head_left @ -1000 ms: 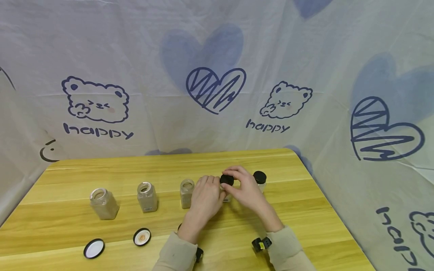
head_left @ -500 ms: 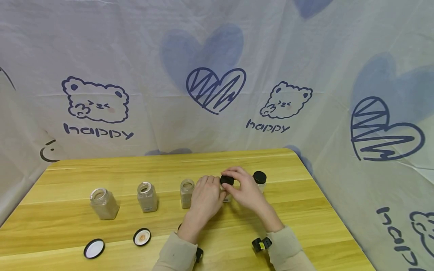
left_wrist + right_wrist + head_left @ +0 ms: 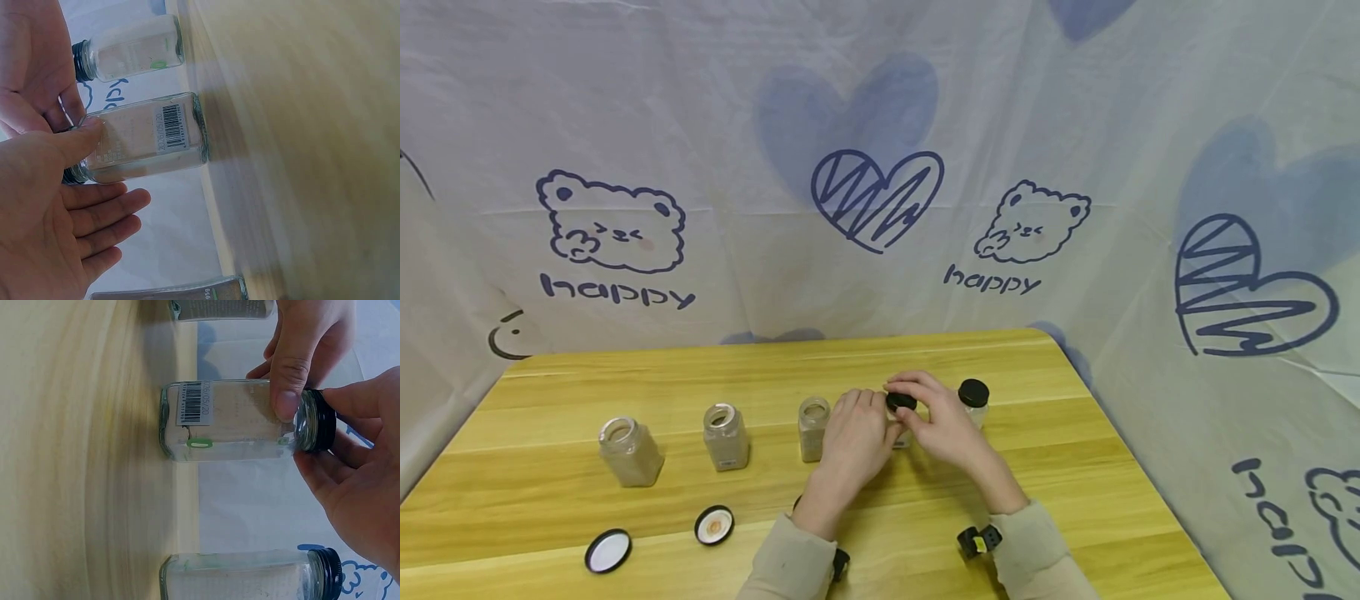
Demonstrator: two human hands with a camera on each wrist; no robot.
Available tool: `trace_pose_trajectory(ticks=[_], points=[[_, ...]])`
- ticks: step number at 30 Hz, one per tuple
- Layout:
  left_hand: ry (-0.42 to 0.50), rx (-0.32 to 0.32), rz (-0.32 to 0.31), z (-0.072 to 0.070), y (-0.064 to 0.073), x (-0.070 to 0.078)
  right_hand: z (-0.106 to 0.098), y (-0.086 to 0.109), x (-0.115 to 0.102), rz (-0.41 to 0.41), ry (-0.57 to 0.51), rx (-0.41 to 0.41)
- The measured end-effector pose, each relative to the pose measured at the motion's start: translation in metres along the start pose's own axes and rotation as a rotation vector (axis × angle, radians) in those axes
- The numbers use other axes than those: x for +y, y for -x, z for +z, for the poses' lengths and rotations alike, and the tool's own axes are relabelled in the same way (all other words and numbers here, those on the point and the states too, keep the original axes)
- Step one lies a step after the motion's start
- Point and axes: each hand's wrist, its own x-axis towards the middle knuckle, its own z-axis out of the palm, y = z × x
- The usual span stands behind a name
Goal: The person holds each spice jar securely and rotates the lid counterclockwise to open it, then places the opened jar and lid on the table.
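Note:
My left hand [image 3: 859,437] steadies a square glass jar [image 3: 234,419] standing upright on the table, its thumb pressed against the jar's side below the neck. A barcode label sits low on the jar's wall. With thumb and fingers, my right hand [image 3: 947,419] grips the black lid [image 3: 322,422] on that same jar. The lid is on the jar's mouth; whether it is loose cannot be told. To the right stands another glass jar with a black lid [image 3: 974,392]. Just left of my left hand is an uncovered jar [image 3: 812,433].
Two more uncovered jars, one farther left [image 3: 726,442] and one at the far left [image 3: 634,457], stand on the wooden table [image 3: 1000,517]. Two black-rimmed lids, one lid [image 3: 714,525] and another lid [image 3: 608,551], lie underside up in front. A printed cloth [image 3: 737,125] hangs behind.
My right hand's fingers have shifted slightly around the black lid, the forefinger reaching a little farther left over it. My left hand and the jars stay put.

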Motion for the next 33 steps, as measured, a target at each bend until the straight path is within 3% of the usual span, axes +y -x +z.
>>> trace_pose_trajectory(ticks=[7, 17, 23, 33], points=[[-0.009, 0.001, 0.002, 0.0000, 0.0002, -0.0002, -0.0003, -0.0007, 0.0004, -0.014, -0.026, -0.009], [0.007, -0.003, -0.001, 0.0004, -0.0004, -0.0001, -0.0005, -0.0007, -0.0002, 0.065, -0.001, 0.066], [0.017, 0.001, -0.001, 0.0013, -0.0004, -0.0002, 0.0001, -0.0007, 0.0016, 0.068, 0.010, 0.069], [0.014, 0.006, 0.005, 0.0019, 0.0001, -0.0010, -0.0015, -0.0007, 0.0007, 0.049, -0.003, 0.011]])
